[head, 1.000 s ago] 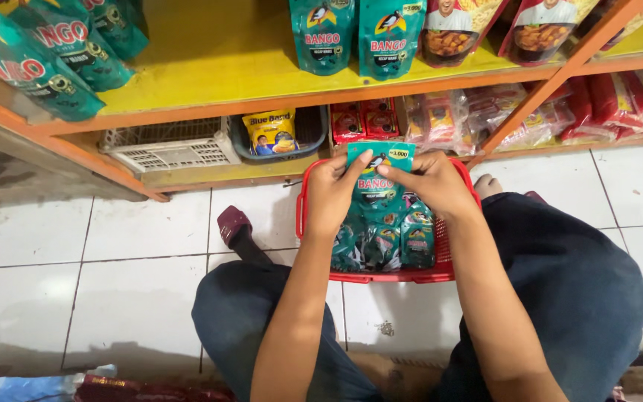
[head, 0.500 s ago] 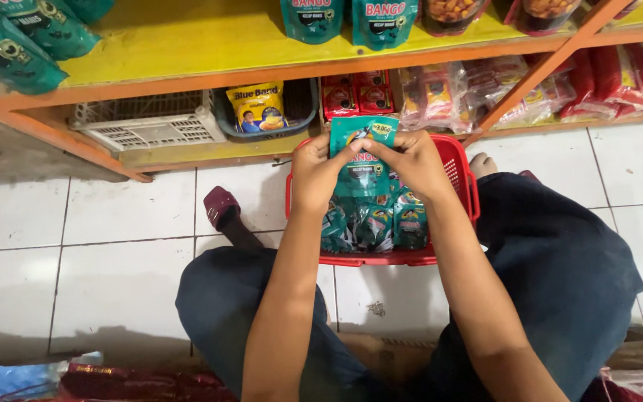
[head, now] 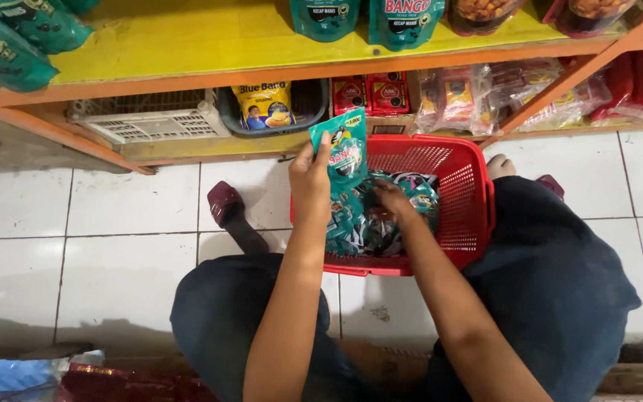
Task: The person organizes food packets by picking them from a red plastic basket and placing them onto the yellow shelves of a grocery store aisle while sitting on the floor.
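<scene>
Overhead, a yellow shelf board [head: 180, 37] edged in orange runs across the top, with teal sauce pouches standing on it. Below it lies the white tiled floor [head: 76, 260], where the person crouches in dark trousers, a maroon slipper [head: 228, 208] on the foot at the left. Between the knees sits a red plastic basket [head: 463, 193] with mesh walls, pushed up near the lower shelf. Inside it lies a heap of teal sauce sachets [head: 381, 219], glossy and overlapping.

On the lower shelf, from left to right, sit a white slatted crate [head: 150, 119], a dark tub holding a yellow packet [head: 264, 104], 2 red packs [head: 370, 93] and a row of clear-wrapped goods.

The right hand [head: 390, 202] is down in the basket, fingers curled into the heap; whether they grip a sachet cannot be told, since the hand covers them.

The left hand [head: 311, 175] is raised over the basket's left rim, thumb and fingers pinched on 1 teal sachet [head: 344, 149], held upright just above the heap, its top near the lower shelf's edge.
</scene>
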